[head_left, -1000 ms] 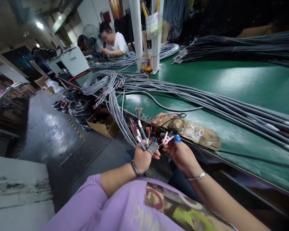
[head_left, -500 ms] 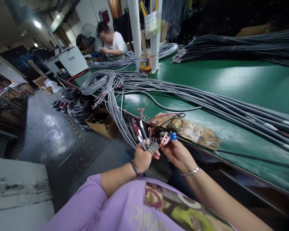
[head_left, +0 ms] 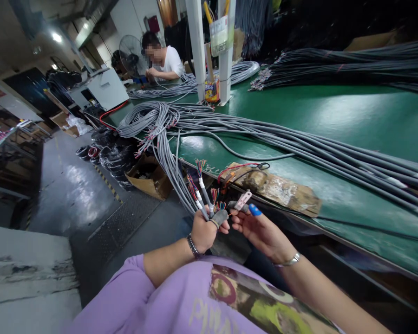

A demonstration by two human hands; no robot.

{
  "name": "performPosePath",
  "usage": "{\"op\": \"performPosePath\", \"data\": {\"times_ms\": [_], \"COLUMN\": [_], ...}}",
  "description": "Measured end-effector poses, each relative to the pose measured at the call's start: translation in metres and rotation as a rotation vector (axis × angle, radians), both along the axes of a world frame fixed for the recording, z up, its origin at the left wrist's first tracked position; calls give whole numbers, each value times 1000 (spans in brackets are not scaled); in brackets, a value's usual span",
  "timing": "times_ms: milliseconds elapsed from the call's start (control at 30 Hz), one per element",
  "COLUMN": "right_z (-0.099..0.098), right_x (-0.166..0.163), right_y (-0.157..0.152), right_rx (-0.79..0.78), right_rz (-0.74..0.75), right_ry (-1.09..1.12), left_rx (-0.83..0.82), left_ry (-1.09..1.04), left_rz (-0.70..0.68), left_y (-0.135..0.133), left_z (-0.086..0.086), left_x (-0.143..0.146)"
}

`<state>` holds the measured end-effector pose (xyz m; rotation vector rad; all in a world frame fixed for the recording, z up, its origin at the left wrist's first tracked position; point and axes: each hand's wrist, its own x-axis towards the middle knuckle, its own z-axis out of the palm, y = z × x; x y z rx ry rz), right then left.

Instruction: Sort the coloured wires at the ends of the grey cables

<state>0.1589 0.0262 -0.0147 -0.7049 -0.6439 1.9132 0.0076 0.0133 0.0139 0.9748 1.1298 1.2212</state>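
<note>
My left hand (head_left: 205,231) is closed around several grey cables (head_left: 205,195). Their stripped ends point up and fan out into thin coloured wires (head_left: 200,166), with white bands below the wires. A grey cover sits on the left thumb. Just to the right, my right hand (head_left: 261,229) holds a small pale pink flat tool (head_left: 243,200) by its fingers; its exact kind is unclear. Blue wrapping covers the right thumb, and a grey cover is on one finger. An orange wire end (head_left: 230,214) shows between the two hands.
A long bundle of grey cables (head_left: 264,132) runs over the green bench (head_left: 320,116). At its edge lies a taped wooden board (head_left: 285,190) with red and black leads. An open carton (head_left: 148,178) stands on the floor. Beyond a white post (head_left: 197,51) sits another person (head_left: 170,62).
The right hand has shifted slightly right, and its pale pink tool has turned to show a flat side. The thumb is more extended. The left hand still grips the cables, which tilt slightly left.
</note>
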Motion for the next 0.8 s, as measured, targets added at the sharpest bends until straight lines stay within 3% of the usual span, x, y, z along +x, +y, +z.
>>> {"op": "performPosePath", "data": {"times_ms": [167,367,533,667,800], "right_z": [17,24,25,21,15], "right_x": [-13,-23,-23,-18,-12], "right_y": [-14,-13,-14,-16,-18], "right_rx": [142,83,44,81,196], "right_rz": [28,23,-63,-220,-202], "right_ry": [-55,-43,-107,-281,-376], "left_rx": [3,-51,-83,-92,-112], "left_ry": [34,44,64,34,-23], "left_rz": [-59,-96,-147,-87,-8], "left_y": [-1,-2,-2,1,5], "left_z": [-1,-3,-1,1,3], "left_x": [-2,-3,-4,-2,-1]}}
